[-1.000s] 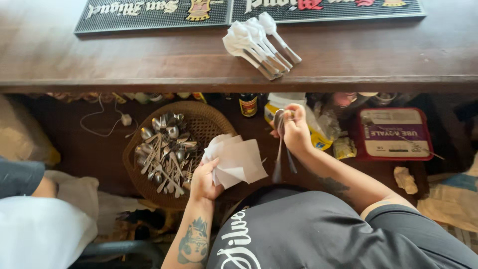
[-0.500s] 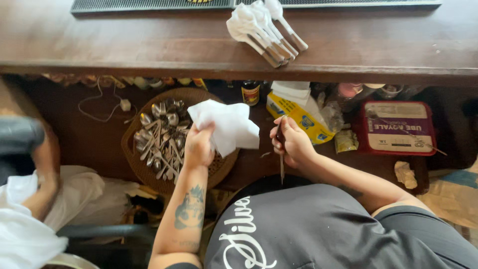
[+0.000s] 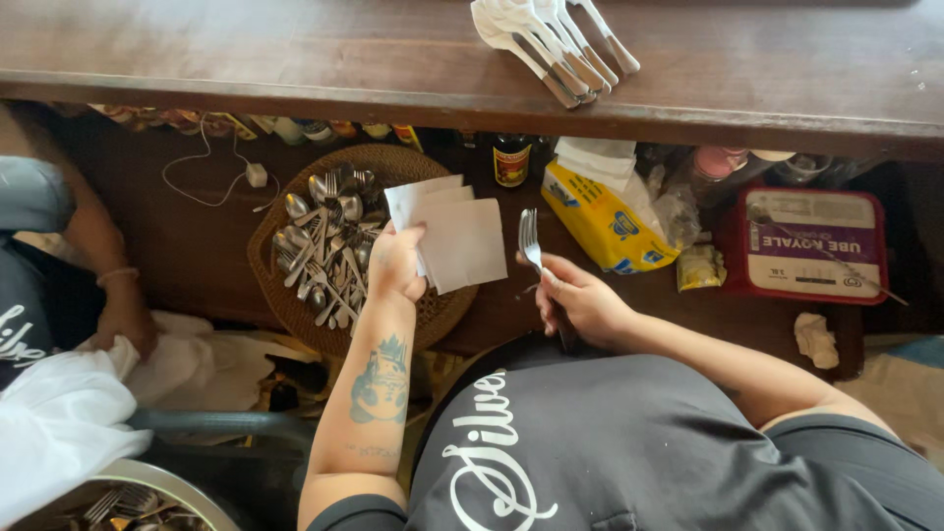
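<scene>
My left hand [image 3: 395, 264] holds a folded white paper napkin [image 3: 450, 236] above a round wicker basket [image 3: 295, 305] filled with several metal spoons and forks [image 3: 324, 246]. My right hand [image 3: 580, 300] grips a metal fork [image 3: 531, 241] by the handle, tines pointing up, just right of the napkin. The fork and napkin are close but apart. Both hands are below a dark wooden counter edge [image 3: 295, 93].
Several white-wrapped cutlery bundles [image 3: 551, 39] lie on the counter. On the lower shelf stand a yellow packet [image 3: 605, 221], a dark bottle [image 3: 510, 159], a red-rimmed tub [image 3: 801, 241] and a white cable [image 3: 221, 177]. Another person's arm [image 3: 108, 275] and white cloth [image 3: 59, 413] are at left.
My right hand has turned the fork upright and raised it beside the napkin. My left hand has shifted the napkin slightly right, off the basket's middle.
</scene>
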